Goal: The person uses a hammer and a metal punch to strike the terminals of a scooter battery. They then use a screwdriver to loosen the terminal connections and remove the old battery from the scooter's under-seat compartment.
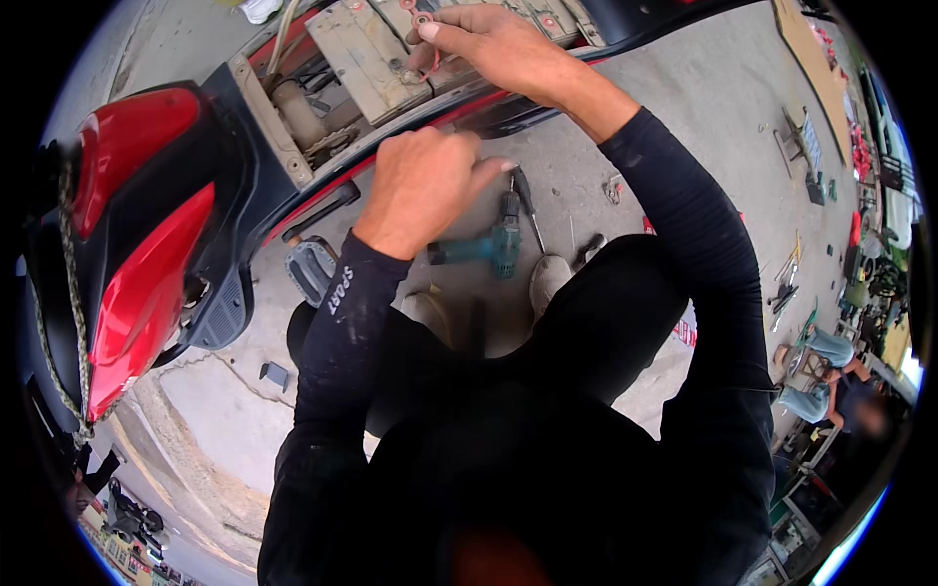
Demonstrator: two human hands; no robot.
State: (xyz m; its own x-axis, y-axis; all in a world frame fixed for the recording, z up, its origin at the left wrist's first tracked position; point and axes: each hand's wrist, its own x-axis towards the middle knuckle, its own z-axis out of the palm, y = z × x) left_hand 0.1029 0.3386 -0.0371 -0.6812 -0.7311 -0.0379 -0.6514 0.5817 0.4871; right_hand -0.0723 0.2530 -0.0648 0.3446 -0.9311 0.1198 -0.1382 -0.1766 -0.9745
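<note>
My right hand (479,44) pinches a small red ringed fitting (420,21) with a red lead over the dusty battery blocks (357,70) of a red-and-black scooter (142,146). My left hand (425,186) is lower, by the open compartment's near edge, thumb stretched out and fingers curled; what they hold, if anything, is hidden. Below it, between my shoes (550,283), a teal cordless drill (500,244) lies on the ground beside a long dark-handled tool (528,203).
A pedal (311,269) juts from the scooter at left. On the concrete (703,156) lie loose tools (789,283) and a small dark bracket (276,376). A cardboard sheet (813,73) is at upper right. Another person (831,376) crouches at far right among clutter.
</note>
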